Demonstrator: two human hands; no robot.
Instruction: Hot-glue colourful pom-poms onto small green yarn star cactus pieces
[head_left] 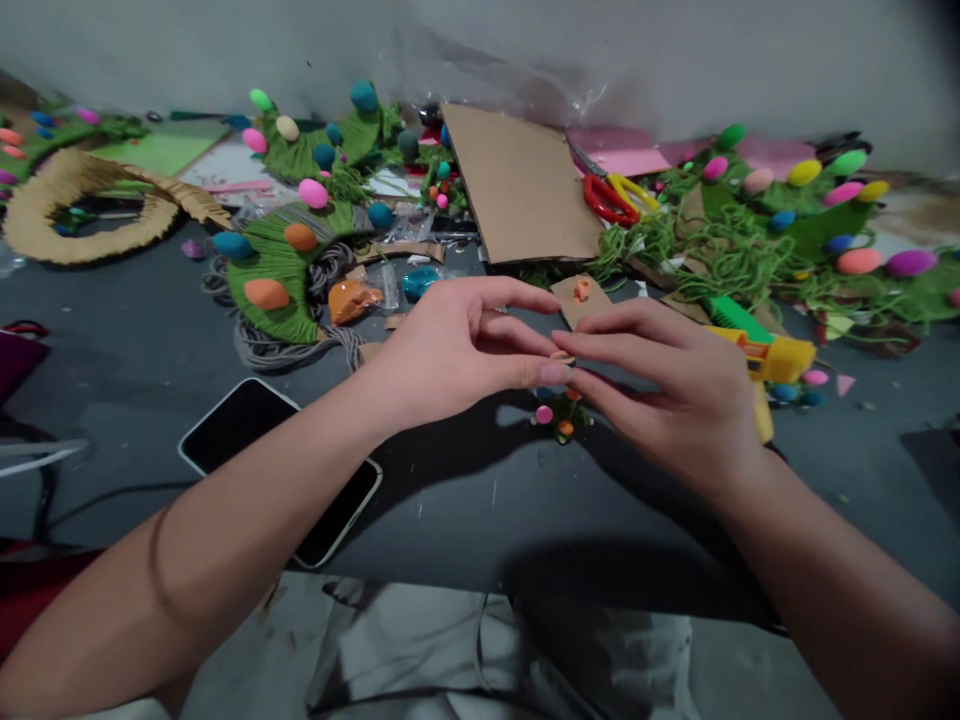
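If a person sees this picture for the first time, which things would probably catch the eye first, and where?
Probably the left hand and right hand, which meet around a small piece near the centre. Next, perhaps, the green crescent with orange and blue balls, behind the phone at left, and the red-and-yellow-handled scissors at the cardboard's right edge.
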